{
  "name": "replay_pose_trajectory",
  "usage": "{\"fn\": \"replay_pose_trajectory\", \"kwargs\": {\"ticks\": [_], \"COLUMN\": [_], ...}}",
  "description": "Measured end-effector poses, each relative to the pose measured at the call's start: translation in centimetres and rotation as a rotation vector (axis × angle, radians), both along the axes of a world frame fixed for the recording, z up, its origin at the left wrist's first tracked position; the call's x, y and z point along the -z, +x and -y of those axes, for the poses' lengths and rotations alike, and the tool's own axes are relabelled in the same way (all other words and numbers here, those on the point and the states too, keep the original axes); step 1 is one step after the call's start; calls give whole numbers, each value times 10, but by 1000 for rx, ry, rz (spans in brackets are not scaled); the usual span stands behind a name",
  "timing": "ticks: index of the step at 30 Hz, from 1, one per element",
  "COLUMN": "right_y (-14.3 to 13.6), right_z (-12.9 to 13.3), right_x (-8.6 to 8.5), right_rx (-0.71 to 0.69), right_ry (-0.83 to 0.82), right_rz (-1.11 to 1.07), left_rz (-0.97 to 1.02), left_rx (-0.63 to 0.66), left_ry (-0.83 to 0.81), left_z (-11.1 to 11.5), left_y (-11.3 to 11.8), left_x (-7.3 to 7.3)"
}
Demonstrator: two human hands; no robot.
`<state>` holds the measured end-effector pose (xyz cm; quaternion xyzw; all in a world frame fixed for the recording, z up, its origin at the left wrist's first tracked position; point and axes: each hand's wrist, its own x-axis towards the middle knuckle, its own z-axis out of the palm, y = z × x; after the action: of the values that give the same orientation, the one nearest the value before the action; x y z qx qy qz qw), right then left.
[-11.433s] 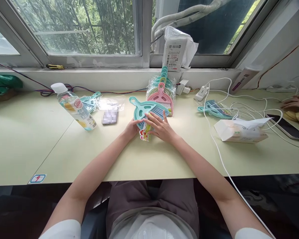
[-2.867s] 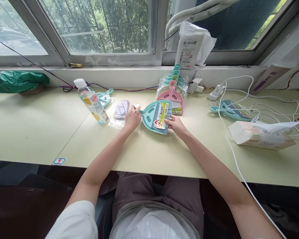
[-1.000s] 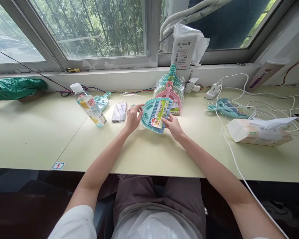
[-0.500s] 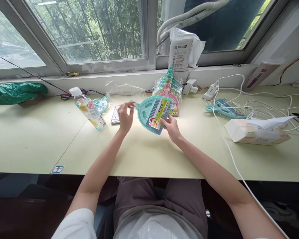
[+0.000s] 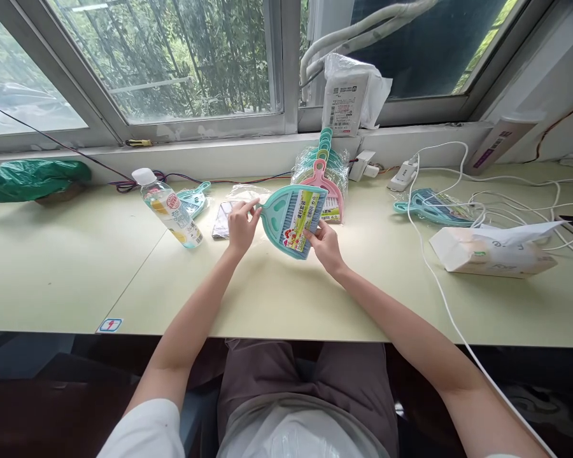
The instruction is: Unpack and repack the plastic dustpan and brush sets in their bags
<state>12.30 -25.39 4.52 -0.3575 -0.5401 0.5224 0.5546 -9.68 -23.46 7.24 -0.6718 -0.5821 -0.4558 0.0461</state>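
A turquoise dustpan [image 5: 273,219] with a small brush [image 5: 293,213] set in it is held up over the desk, tilted, its handle toward the left. A yellow-green printed label [image 5: 300,219] lies across the bristles. My left hand [image 5: 242,226] has its fingers closed at the dustpan's handle end. My right hand [image 5: 328,248] grips the lower right edge, thumb on the front and fingers behind. Behind it, a pink dustpan [image 5: 335,188] leans at the front of a stack of turquoise dustpans [image 5: 332,156], some in clear film.
Left stand a tilted-looking bottle [image 5: 174,213], a wrapped turquoise dustpan set [image 5: 194,198] and a clear plastic bag [image 5: 248,192] over a dark-edged flat item. Right are another wrapped set [image 5: 434,208], white cables [image 5: 423,248] and a tissue pack [image 5: 494,251]. A green bag [image 5: 38,178] lies far left.
The clear plastic bag behind my left hand has dropped lower onto the desk. My left fingers have closed at the handle, and the dustpan has shifted slightly left.
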Motion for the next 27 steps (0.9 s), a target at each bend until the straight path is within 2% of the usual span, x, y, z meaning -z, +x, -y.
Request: {"fn": "replay_pose_trajectory", "kwargs": {"ticks": [4, 7, 10, 13, 15, 17, 20, 22, 25, 27], "right_y": [1, 4, 6, 8, 9, 11, 15, 17, 18, 19], "right_z": [1, 0, -2, -4, -6, -7, -8, -10, -11, -11], "right_x": [-4, -8, -9, -9, -10, -12, -14, -16, -17, -18], "right_rx": [-26, -55, -58, -45, -33, -23, -18, -31, -39, -29], "right_ry": [-143, -243, -276, -288, -285, -280, -291, -303, -300, -288], "right_rz": [-94, -182, -201, -226, -258, -281, -257, -206, -117, -70], "left_rz": [-20, -97, -89, 57, 203, 334, 420, 451, 474, 453], "left_rx": [166, 187, 64, -138, -274, -334, -201, -16, 292, 393], "left_ry": [-61, -66, 36, 223, 321, 323, 111, -88, -353, -439], "left_z": [1, 6, 15, 22, 20, 10, -11, -23, -31, -30], "left_y": [8, 14, 21, 23, 16, 0, -28, -40, -43, -39], "left_x": [2, 0, -4, -9, -11, -10, -4, 3, 14, 19]}}
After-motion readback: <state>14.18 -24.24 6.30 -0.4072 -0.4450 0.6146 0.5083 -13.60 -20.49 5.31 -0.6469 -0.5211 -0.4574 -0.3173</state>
